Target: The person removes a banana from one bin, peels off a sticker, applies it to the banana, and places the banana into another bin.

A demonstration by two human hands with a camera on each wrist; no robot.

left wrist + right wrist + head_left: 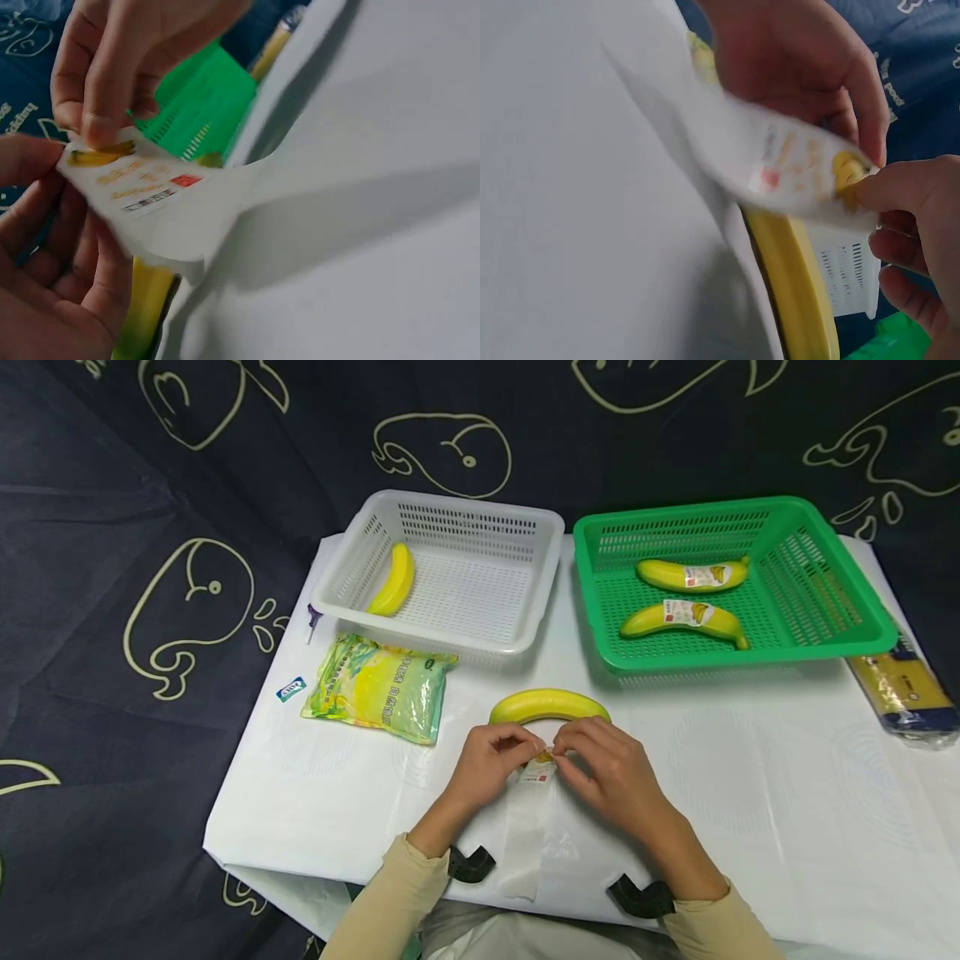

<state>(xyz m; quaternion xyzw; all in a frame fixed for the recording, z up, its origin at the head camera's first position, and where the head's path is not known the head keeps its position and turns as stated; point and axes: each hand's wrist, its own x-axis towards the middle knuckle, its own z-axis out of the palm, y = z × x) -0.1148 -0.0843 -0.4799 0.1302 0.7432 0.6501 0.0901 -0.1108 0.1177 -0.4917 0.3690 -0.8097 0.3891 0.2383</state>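
Just white banana-printed sticker [538, 768], pinched.

Yellow bananas [549, 705] lie by a white basket [480, 635] and a green basket [825, 647] on a white sheet [750, 793] against navy, cream-whale-patterned cloth [150, 610].

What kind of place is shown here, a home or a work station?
Probably a staged sorting or labelling table, not a kitchen: a white sheet covers it, a whale-print cloth hangs behind, and bananas lie in a white basket and a green basket.
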